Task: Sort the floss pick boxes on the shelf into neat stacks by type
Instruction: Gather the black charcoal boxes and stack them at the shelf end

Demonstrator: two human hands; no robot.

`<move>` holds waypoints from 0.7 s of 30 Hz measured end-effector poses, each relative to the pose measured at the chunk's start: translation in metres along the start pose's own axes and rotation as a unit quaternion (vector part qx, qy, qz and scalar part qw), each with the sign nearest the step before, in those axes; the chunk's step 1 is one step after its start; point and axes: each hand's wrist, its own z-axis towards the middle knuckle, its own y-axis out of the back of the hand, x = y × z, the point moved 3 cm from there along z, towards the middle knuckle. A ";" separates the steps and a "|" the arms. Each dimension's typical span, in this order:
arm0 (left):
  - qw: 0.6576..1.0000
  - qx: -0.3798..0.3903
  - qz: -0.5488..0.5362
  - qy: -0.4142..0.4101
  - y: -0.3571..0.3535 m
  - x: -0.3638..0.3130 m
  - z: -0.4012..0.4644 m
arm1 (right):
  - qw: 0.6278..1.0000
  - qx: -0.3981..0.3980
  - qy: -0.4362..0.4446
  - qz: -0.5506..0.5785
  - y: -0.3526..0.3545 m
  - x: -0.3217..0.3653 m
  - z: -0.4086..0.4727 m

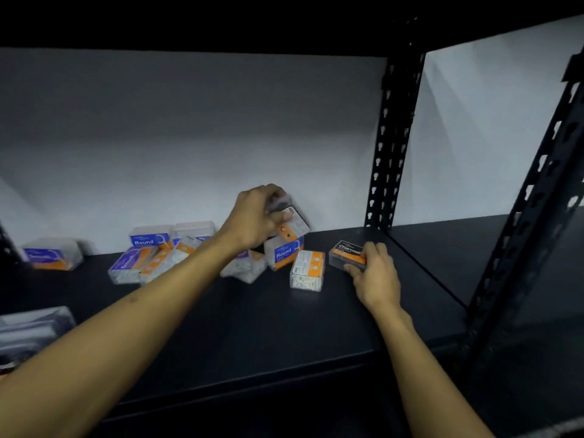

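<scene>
Nearest me lay a blurred clear package (30, 330) at the shelf's (252, 336) front-left edge. Farther in, my right hand (374, 273) clasped the Charcoal box (346, 254), flat, at the right. My left hand (256, 216) gripped a tilted dark box (292, 218) above the Round box (283, 252); blue boxes (148, 240) cluttered the left.

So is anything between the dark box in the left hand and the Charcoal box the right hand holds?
Nothing visible. The left hand holds its dark box raised above a Round box; the shelf across to the Charcoal box under the right hand is bare.
</scene>
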 end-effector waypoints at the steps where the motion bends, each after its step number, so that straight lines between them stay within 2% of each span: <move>1: 1.000 -0.001 -0.018 0.020 0.005 0.000 -0.012 | 0.999 -0.001 0.004 -0.036 0.003 0.002 -0.009; 4: 0.995 -0.003 -0.063 0.079 0.015 0.003 -0.054 | 0.996 -0.003 0.008 -0.090 0.014 0.008 -0.034; 8: 0.983 0.017 -0.127 0.132 0.019 0.018 -0.110 | 0.998 -0.002 0.011 -0.063 0.024 0.017 -0.068; 13: 0.965 0.008 -0.176 0.192 0.029 0.052 -0.156 | 0.997 0.031 0.060 -0.036 0.026 0.039 -0.101; 16: 0.961 -0.002 -0.194 0.198 0.041 0.065 -0.172 | 0.994 0.046 0.095 -0.007 0.020 0.057 -0.110; 21: 0.968 -0.009 -0.175 0.182 0.052 0.089 -0.199 | 0.982 0.091 0.116 0.121 0.001 0.089 -0.101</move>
